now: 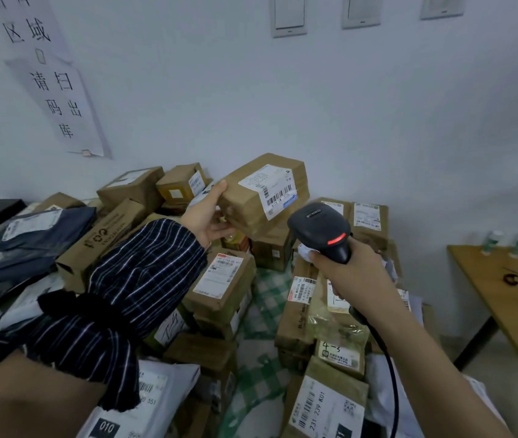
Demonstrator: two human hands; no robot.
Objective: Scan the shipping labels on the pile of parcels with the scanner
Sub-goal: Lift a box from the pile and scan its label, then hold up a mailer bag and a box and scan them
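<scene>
Your right hand (343, 263) grips the handle of the scanner (320, 226), fingers curled round it. The black cable (384, 352) runs down beside your forearm. The scanner head shows a red light and points toward the shipping label (271, 188) on a brown box (251, 210). Your left hand (207, 213) holds that box tilted above the pile of parcels (222, 279), thumb on top, fingers beneath. The pile lies against the wall, below a paper notice (61, 99).
</scene>
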